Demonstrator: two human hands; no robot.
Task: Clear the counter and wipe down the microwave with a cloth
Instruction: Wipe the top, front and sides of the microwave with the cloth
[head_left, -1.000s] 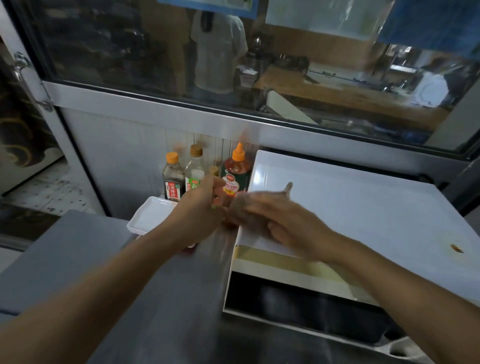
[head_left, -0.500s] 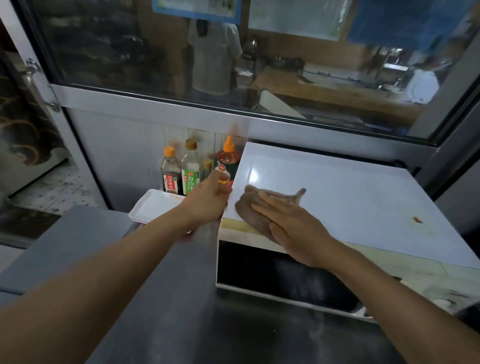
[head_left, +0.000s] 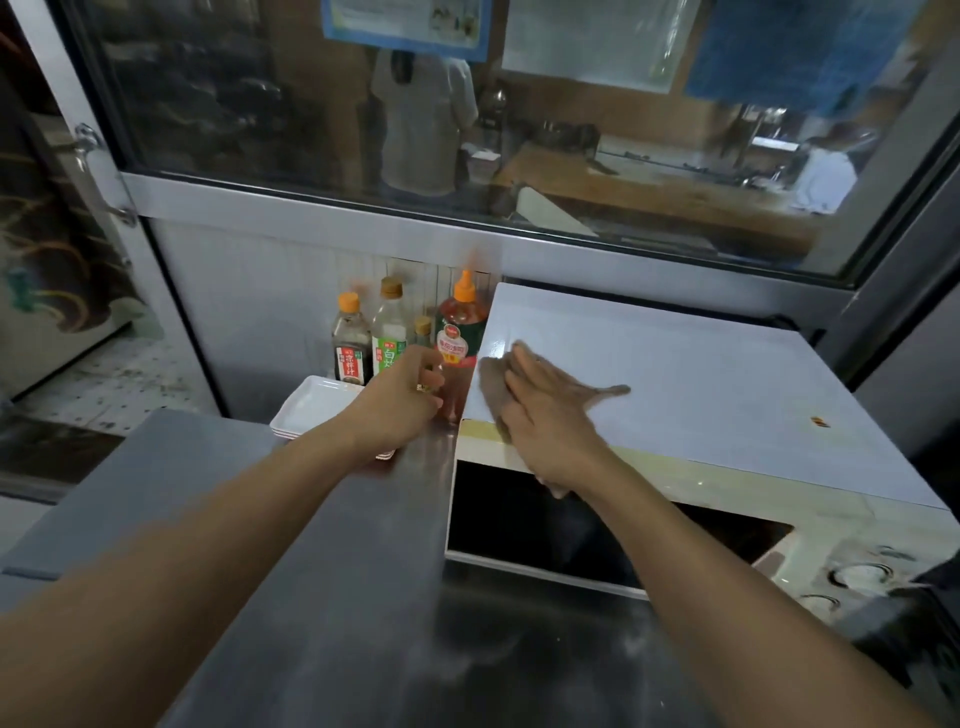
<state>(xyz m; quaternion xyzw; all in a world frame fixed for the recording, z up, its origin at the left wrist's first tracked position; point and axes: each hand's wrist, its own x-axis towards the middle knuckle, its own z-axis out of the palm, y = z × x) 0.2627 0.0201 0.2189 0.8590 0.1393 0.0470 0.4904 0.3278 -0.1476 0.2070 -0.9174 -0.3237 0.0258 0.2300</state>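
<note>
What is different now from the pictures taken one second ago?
The right hand has laid the cloth flat on the microwave top near its left edge. The left hand stays by the bottles, as before; bottles and white trays unmoved.

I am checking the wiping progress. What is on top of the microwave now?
On the microwave top lies a brown cloth, pressed flat by the right hand near the left front corner. A small orange-brown stain sits toward the right. The cloth under the hand is hidden.
</note>
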